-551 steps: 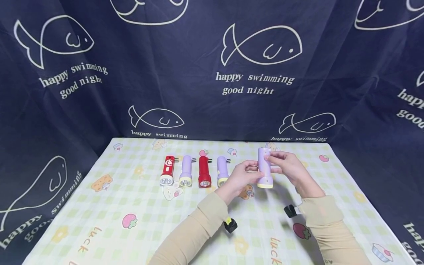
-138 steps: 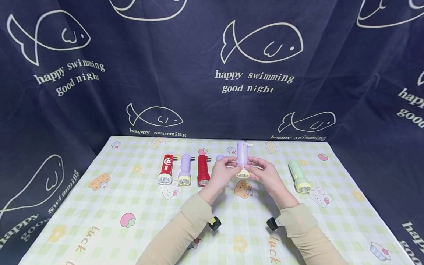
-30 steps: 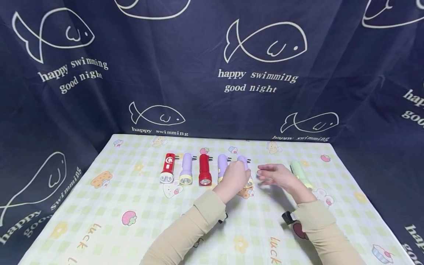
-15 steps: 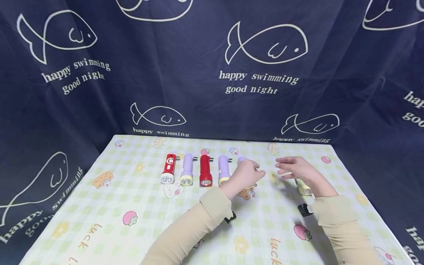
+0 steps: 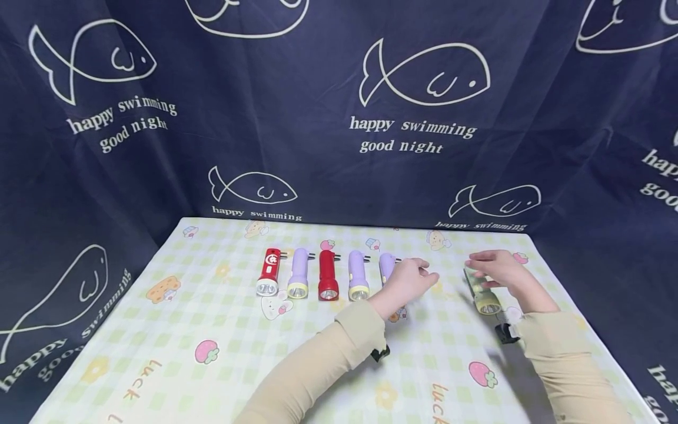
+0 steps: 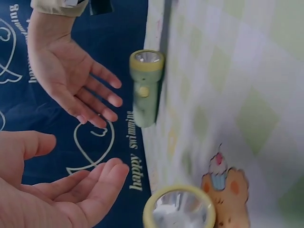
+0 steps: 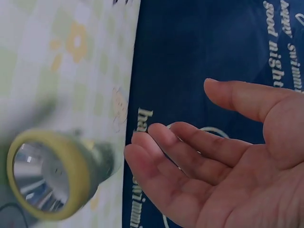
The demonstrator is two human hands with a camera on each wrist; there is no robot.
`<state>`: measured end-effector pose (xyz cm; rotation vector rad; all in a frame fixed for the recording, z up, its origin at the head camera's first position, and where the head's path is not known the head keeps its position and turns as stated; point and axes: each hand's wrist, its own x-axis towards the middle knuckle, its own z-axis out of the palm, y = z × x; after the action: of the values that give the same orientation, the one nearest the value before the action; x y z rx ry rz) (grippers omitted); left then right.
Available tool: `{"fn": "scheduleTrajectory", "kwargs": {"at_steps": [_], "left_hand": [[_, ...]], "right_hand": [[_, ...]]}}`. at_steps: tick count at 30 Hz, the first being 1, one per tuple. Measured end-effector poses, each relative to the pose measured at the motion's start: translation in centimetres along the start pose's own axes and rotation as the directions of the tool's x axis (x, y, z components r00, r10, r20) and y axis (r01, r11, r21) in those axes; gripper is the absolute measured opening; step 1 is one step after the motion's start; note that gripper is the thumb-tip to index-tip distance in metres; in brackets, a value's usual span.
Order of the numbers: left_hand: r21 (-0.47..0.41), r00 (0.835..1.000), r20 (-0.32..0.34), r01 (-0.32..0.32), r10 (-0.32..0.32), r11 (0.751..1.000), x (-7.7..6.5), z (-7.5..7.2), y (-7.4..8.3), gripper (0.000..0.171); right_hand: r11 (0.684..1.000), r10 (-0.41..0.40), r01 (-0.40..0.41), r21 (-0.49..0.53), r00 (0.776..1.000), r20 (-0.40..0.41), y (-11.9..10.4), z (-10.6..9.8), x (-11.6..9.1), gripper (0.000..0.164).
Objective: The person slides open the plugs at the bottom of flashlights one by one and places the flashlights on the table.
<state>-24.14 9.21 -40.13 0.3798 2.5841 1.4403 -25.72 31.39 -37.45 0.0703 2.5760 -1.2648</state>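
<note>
Above the green flashlight (image 5: 475,285) with a yellow head, my right hand (image 5: 503,274) hovers with fingers loosely extended; the right wrist view shows a gap between the fingers and that flashlight (image 7: 80,166). My left hand (image 5: 405,281) is over the right end of the row, its fingers loosely bent and holding nothing in the left wrist view. It partly hides a purple flashlight (image 5: 387,266), whose yellow-rimmed lens (image 6: 179,209) shows below the hand. Further left in the row lie a purple flashlight (image 5: 357,270), a plain red one (image 5: 327,271) and another purple one (image 5: 299,268).
A red flashlight with a white head (image 5: 269,268) lies at the row's left end. Plug prongs stick out of the row's flashlights towards the right. Checked cloth (image 5: 159,330) covers the table, and a dark blue fish-print curtain (image 5: 328,118) hangs behind and at the sides.
The purple flashlight held by both hands 4.6 s ago now lies at the row's right end. Over the last second both hands have moved right, the right one to above the green flashlight.
</note>
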Motion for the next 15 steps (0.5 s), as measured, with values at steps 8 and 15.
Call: {"fn": "scheduleTrajectory", "kwargs": {"at_steps": [8, 15], "left_hand": [[-0.055, 1.0, -0.001, 0.011, -0.011, 0.998, 0.5, 2.2, -0.3, 0.039], [-0.149, 0.997, 0.037, 0.071, -0.066, 0.986, 0.8, 4.1, -0.9, 0.039]], "right_hand": [[0.995, 0.057, -0.059, -0.077, 0.998, -0.036, 1.6, -0.6, 0.6, 0.059], [0.993, 0.082, -0.084, -0.082, 0.996, -0.031, 2.9, -0.8, 0.8, 0.061]]}}
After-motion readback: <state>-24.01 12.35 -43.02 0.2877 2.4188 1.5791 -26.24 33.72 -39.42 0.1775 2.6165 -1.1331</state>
